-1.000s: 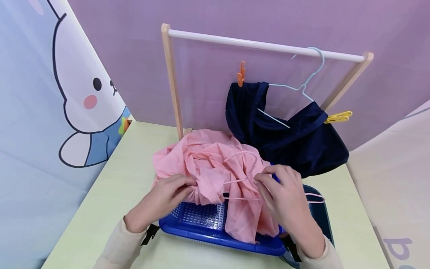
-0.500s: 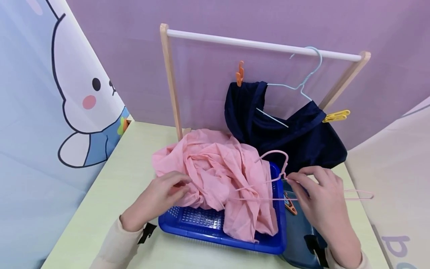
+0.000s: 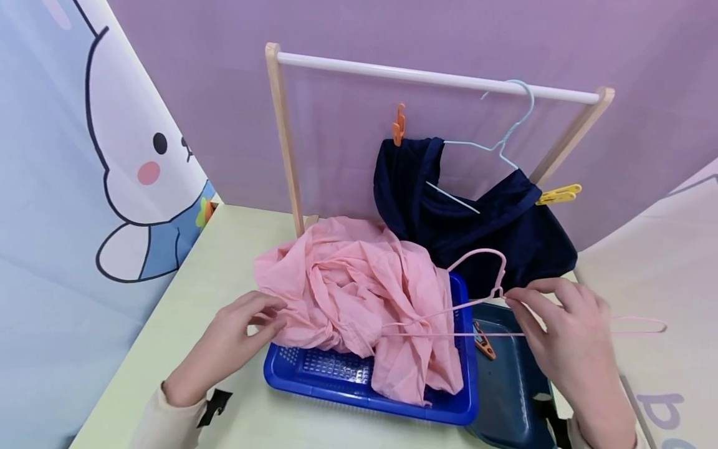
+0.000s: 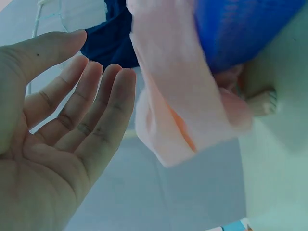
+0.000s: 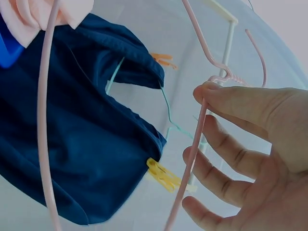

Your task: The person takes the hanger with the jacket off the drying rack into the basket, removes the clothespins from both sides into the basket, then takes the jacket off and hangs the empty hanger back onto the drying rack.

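Between thumb and fingertips, my right hand (image 3: pixel 572 324) pinches a pink wire hanger (image 3: pixel 477 304) close to its twisted neck. The hanger's left end lies over a crumpled pink cloth garment (image 3: pixel 348 280), heaped on a blue plastic basket (image 3: pixel 370 399). My left hand (image 3: pixel 241 330) is beside the garment's left edge. In the left wrist view its fingers (image 4: pixel 103 106) are loosely extended and hold nothing, with the pink cloth (image 4: pixel 173 77) just past them. The right wrist view shows the pinched hanger wire (image 5: pixel 192 154) crossing in front of the palm.
Behind the basket, a rack with a white rod (image 3: pixel 437 76) bears a light blue hanger (image 3: pixel 507 134) with a dark navy garment (image 3: pixel 477 237). An orange clip (image 3: pixel 399 125) and a yellow clip (image 3: pixel 559 194) grip it. Right of the basket, a dark teal tray (image 3: pixel 505 386) holds an orange clip (image 3: pixel 483 342).
My right hand has moved right, drawing the pink hanger further out from over the pink garment. My left hand has let go of the garment and shifted left.
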Demonstrator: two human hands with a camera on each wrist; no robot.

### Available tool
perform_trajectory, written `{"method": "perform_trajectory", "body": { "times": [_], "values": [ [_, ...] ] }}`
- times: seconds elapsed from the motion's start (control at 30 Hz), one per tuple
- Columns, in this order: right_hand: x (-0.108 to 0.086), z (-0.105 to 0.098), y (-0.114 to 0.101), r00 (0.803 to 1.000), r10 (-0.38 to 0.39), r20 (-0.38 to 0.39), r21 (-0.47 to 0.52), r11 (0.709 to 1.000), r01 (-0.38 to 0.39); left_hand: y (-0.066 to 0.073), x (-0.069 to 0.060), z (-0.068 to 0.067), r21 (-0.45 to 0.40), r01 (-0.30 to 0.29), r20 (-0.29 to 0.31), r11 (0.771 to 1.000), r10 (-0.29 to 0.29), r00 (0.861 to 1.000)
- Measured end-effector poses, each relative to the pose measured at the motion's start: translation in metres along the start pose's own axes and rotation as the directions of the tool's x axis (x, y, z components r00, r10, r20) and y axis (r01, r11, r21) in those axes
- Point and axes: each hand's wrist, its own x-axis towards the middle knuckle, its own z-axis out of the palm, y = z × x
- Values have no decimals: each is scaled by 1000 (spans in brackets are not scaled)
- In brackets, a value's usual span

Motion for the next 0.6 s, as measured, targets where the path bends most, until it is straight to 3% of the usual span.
{"method": "perform_trajectory", "body": {
  "times": [0.17,0.3,0.37,0.47,0.53,0.6],
  "values": [
    [1,-6,3,1000,11,26,-25,1000,-11,-7,-12,-7,-5,124,23,992,-124,992],
    [4,-10,4,1000,23,14,-33,999,-22,-15,-19,-12,-25,245,61,969,-243,968],
    [6,-10,4,999,32,-2,-28,999,-32,-18,-21,-13,-38,325,99,945,-321,942],
    [12,-10,4,999,37,-6,-20,999,-38,-21,-25,-13,-71,446,172,892,-430,886],
    [18,-9,3,999,32,-15,-9,999,-32,-21,-27,-11,-103,504,208,857,-477,854],
    [25,-6,3,1000,20,-21,5,1000,-19,-22,-30,-8,-141,543,229,828,-506,832]
  ]
}}
